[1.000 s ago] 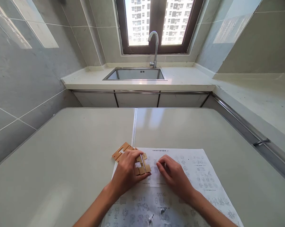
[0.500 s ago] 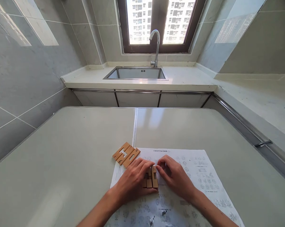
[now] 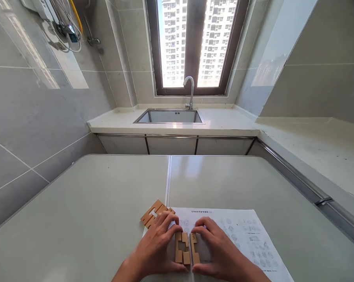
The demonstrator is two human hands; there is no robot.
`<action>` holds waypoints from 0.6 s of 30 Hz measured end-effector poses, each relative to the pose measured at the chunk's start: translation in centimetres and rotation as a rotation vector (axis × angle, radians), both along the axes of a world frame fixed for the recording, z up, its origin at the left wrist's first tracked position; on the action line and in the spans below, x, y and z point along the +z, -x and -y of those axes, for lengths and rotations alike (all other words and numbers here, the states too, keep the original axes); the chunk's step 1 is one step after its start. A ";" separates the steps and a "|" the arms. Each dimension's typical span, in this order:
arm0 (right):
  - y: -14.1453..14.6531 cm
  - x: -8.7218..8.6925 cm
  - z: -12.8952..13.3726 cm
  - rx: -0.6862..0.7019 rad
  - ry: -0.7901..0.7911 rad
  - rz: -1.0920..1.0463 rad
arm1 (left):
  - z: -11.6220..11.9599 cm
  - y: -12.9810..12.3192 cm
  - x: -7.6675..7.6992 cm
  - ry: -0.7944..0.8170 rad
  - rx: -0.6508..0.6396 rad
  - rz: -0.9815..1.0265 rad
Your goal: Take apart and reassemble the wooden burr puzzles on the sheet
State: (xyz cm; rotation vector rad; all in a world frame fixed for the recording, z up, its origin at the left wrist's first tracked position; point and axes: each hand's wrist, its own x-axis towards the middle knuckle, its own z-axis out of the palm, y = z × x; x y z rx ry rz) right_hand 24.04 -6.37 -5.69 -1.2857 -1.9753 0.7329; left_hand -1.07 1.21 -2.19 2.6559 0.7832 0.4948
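Observation:
My left hand (image 3: 153, 248) is closed around a pair of notched wooden puzzle pieces (image 3: 178, 255), thumb at their near end and fingers at the far end. My right hand (image 3: 220, 248) pinches one narrow notched wooden puzzle piece (image 3: 195, 257) the same way, with a mark on its far end. A thin gap separates this piece from the pair. Beyond my left hand lie more flat wooden pieces (image 3: 149, 217) with cut-outs, partly hidden by my fingers. Beneath both hands is a printed sheet (image 3: 247, 223) with small line drawings.
The pale table (image 3: 106, 203) has a seam (image 3: 168, 176) running away from me. Past its far edge are a counter (image 3: 220, 119), a sink (image 3: 171, 116) and a faucet (image 3: 191, 90) under a window. Cables and a yellow pipe (image 3: 76, 15) hang at upper left.
My view has tilted up, so everything sits lower. My right hand has taken hold of the rightmost piece, which now stands slightly apart from the two in my left hand.

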 end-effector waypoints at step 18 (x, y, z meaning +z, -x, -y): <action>0.4 -1.8 -2.2 -0.016 0.494 -1.168 | -0.8 0.0 -3.1 0.156 -0.011 0.338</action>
